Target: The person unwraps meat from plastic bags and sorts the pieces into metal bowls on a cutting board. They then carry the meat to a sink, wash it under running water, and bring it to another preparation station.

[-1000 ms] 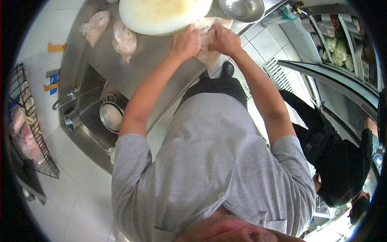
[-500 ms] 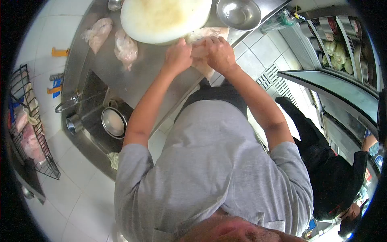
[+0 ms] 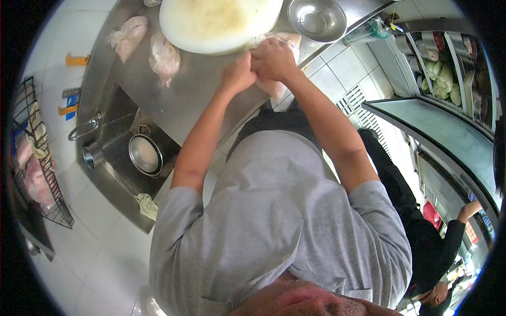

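1. Left hand (image 3: 238,75): my fingers are curled closed on the plastic bag (image 3: 273,88), at its left side. My fingertips are hidden.
2. Right hand (image 3: 275,60): my fingers are bent over the top of the same bag, clasping it, with the back of the hand facing up. The two hands meet, touching or nearly so; the exact contact is covered.
3. Bag position: it lies under and between my hands at the front edge of the steel worktop (image 3: 190,89). Its pale contents show beyond my right hand and on the near side of it.
4. Ahead and to the left of my grip: the round white board (image 3: 221,23), browned at its middle, just beside the bag.
5. Ahead and to the right of my grip: the steel bowl (image 3: 318,20).
6. Left of my grip: two filled bags (image 3: 164,59) with pale pink contents, lying apart from each other.
7. Left of my grip and nearer my body: the sink (image 3: 113,113), containing a pot (image 3: 145,155).
8. Right of my grip: an open glass door (image 3: 437,137); beside it, a person in black (image 3: 432,247), one arm extended.
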